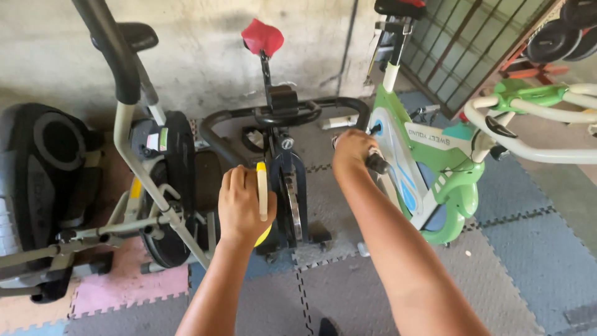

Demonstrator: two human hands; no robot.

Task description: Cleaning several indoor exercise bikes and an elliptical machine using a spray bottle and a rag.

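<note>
Left hand [244, 205] is gripping a yellow tool [262, 198], right hand [353, 151] is wrapping tight around the bike's [283, 180] handlebar [339, 104], so I'm thinking a slipping tool could scrape the frame.

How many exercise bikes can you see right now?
3: black upright bike at left, dark spin bike in the middle, green bike at right. A fourth machine's handlebar shows far right.

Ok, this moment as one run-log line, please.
left hand: gripping yellow-and-cream flat tool | right hand: on black knob of green-and-white exercise bike | black exercise bike between hands
</note>
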